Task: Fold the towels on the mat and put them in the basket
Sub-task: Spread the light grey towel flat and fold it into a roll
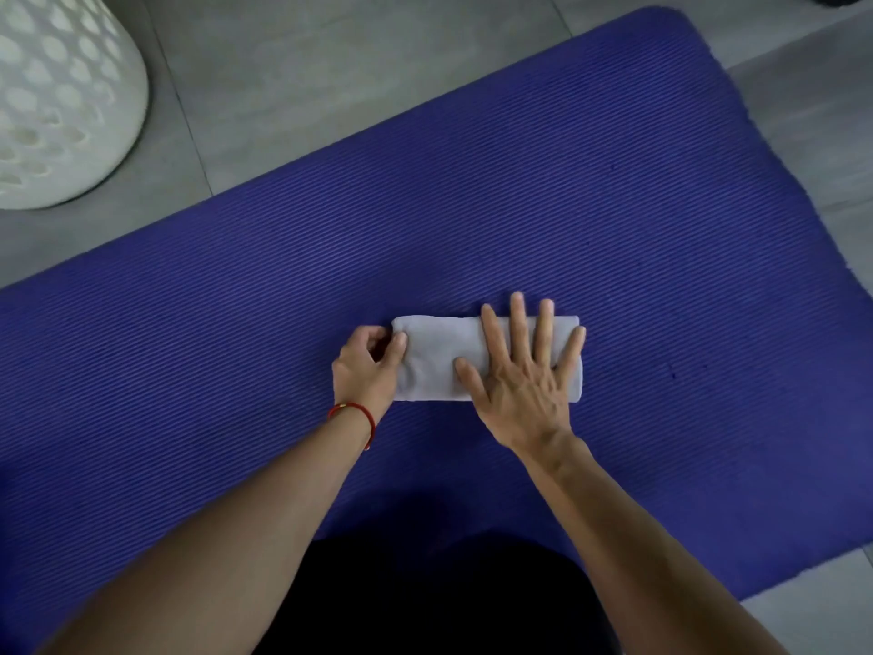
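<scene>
A small pale grey towel point(437, 356), folded into a narrow strip, lies in the middle of the purple ribbed mat point(590, 205). My right hand point(524, 371) lies flat on the towel's right half, fingers spread and pressing down. My left hand point(366, 366) pinches the towel's left end between thumb and fingers; a red string circles that wrist. The white perforated basket point(61, 101) stands on the floor off the mat's far left corner, its opening out of view.
Grey floor tiles point(330, 63) surround the mat. My dark-clothed lap point(425, 598) fills the bottom centre. Bare mat stretches to the left, right and far side of the towel.
</scene>
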A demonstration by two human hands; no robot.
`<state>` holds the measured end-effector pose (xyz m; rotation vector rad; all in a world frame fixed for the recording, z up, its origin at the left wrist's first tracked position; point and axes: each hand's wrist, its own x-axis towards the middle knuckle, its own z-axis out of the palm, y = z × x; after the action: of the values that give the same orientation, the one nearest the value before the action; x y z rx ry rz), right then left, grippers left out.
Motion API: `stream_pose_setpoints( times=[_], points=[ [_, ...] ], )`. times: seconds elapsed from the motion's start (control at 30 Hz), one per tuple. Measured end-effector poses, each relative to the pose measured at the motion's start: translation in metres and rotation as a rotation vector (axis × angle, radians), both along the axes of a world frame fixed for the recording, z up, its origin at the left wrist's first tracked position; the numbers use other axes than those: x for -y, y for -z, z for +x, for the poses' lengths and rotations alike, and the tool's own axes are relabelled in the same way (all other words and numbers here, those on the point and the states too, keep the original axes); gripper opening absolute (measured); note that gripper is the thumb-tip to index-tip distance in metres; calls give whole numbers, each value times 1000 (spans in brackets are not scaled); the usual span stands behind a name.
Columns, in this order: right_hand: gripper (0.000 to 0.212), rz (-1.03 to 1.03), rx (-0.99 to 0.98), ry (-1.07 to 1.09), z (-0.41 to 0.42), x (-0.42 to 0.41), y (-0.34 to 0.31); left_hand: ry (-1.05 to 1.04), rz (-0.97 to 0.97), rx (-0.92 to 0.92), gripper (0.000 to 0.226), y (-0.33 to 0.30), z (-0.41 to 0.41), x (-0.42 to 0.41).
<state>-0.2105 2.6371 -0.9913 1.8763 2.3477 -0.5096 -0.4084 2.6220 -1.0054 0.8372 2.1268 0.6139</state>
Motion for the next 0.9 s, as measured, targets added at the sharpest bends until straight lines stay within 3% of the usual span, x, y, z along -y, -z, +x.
stream_pose_setpoints(
  times=[0.13, 0.2, 0.27, 0.37, 0.47, 0.53, 0.6, 0.7, 0.8, 0.9],
  points=[
    [78, -148, 86, -25, 0, -9, 17, -6, -9, 18, 25, 5, -3, -5],
    [75, -179, 24, -46, 3, -15, 15, -22, -18, 54, 21, 6, -4, -6],
    [70, -156, -93, 79, 9, -15, 6, -38, -42, 120, 21, 7, -6, -8],
    [80, -20, -242, 635, 14, 2, -14, -83, -69, 224, 21, 7, -9, -12],
    [94, -198, -625, 1233, 0, 26, -29, -83, -65, 257, 23, 5, -11, -12],
    [79, -400, -952, 1527, -23, 33, -37, -75, -55, 262, 24, 4, -12, -11],
    [59, -478, -1170, 1674, -44, 31, -38, -69, -45, 277, 27, 3, -12, -11],
    [32, -440, -1351, 1758, -65, 20, -42, -44, -36, 306, 29, -3, -13, -11],
    [37, -364, -1437, 1695, -62, 10, -50, 43, -57, 328, 28, -12, -15, -5],
    [45, -333, -1540, 1520, -36, -11, -61, 206, -6, 134, 30, -17, -25, -10]
  ],
)
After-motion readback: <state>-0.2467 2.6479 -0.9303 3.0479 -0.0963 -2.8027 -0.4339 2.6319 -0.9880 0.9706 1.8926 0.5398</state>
